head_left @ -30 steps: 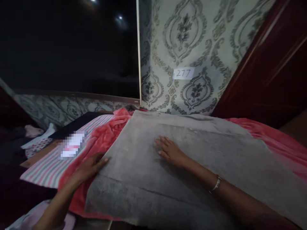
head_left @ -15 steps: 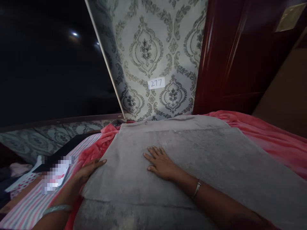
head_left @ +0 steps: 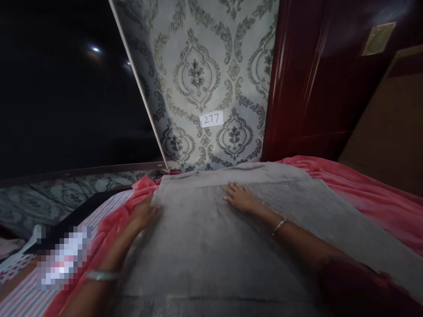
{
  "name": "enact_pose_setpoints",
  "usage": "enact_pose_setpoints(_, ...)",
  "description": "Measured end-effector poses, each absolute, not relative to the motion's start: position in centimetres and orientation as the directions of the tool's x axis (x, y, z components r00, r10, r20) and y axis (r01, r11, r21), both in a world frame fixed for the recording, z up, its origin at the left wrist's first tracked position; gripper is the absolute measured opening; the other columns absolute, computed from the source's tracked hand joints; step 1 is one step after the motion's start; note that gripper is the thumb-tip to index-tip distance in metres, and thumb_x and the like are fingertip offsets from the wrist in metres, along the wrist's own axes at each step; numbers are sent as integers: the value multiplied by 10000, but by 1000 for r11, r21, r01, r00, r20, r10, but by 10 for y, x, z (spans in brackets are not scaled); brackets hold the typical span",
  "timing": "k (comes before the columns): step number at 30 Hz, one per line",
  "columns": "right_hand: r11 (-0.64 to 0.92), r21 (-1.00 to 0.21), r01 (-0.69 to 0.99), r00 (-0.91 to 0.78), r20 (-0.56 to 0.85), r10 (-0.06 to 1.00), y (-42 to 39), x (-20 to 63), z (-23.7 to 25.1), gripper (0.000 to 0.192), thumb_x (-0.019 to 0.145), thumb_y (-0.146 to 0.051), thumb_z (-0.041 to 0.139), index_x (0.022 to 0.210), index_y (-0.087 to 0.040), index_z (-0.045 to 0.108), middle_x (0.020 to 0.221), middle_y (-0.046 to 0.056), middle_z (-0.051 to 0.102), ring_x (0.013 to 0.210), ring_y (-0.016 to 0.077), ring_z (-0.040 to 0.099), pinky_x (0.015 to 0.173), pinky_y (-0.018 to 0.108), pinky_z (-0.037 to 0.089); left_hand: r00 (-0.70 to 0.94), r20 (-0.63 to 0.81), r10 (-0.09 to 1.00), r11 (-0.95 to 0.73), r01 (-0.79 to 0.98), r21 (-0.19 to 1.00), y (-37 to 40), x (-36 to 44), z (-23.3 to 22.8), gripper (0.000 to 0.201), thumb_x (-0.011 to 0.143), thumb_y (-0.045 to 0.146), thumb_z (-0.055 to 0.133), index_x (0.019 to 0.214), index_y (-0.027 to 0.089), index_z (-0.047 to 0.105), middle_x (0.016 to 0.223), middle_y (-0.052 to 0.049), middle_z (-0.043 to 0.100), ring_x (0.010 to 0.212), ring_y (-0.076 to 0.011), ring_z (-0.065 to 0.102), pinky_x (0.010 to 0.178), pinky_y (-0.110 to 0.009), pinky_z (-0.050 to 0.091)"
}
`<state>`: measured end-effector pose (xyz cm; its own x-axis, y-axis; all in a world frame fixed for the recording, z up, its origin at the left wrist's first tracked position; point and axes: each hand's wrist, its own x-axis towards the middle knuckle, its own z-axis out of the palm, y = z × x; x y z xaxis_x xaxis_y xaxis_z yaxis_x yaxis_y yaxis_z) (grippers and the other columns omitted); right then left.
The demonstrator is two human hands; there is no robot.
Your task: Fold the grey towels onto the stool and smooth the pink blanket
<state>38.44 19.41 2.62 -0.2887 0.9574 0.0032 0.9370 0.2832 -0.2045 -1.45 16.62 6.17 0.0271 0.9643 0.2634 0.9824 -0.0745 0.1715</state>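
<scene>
A grey, soft-looking folded cloth [head_left: 198,237] lies spread flat in front of me, with a crosswise fold line near its far end. My right hand [head_left: 242,197] rests palm down near that line, fingers stretched out and a little apart. At the cloth's left edge is my left hand [head_left: 144,212], somewhat blurred; its fingers reach over the edge onto the grey surface and look extended, with nothing seen held in them. Beneath and beside the grey cloth lies a pink-red cloth [head_left: 112,224].
A large dark screen [head_left: 72,97] stands at the left. Patterned wallpaper [head_left: 198,70] with a paper marked 277 [head_left: 211,119] is behind. Dark red wood panelling [head_left: 304,88] and a brown box-like surface [head_left: 390,123] are at the right. A striped cloth [head_left: 23,290] lies left, partly under a pixelated patch.
Both hands have slid away from me over the grey cloth, the right also a little to the right. My left hand moved up along the left edge. The view shifted slightly.
</scene>
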Motion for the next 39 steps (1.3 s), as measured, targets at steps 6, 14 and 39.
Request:
enact_pose_setpoints(6,278,-180,944,-267,83,960,206,385,10,635,1036,-537,297,1609,-269,239,1677,84,117,1538,313,75,1194,601,159,282,71,957,-287,955,76,213,145,50,679,976,460,379,1563,128,304,1655,-150,228,1543,-292,162,1238,-538,173)
enact_pose_setpoints(14,370,-173,913,-359,88,929,202,379,-12,629,1029,-572,278,1590,-286,300,1667,68,181,1529,313,133,1204,598,115,385,46,922,-387,921,50,226,170,-4,672,998,556,298,1580,223,284,1658,-99,249,1540,-276,189,1235,-572,161)
enact_pose_setpoints(39,366,-154,918,-359,71,931,206,382,-16,635,1030,-567,261,1600,-287,270,1669,66,176,1527,319,144,1198,600,146,-82,106,991,81,997,17,199,43,31,665,985,536,317,1582,245,292,1682,-82,167,1553,-301,110,1224,-599,121)
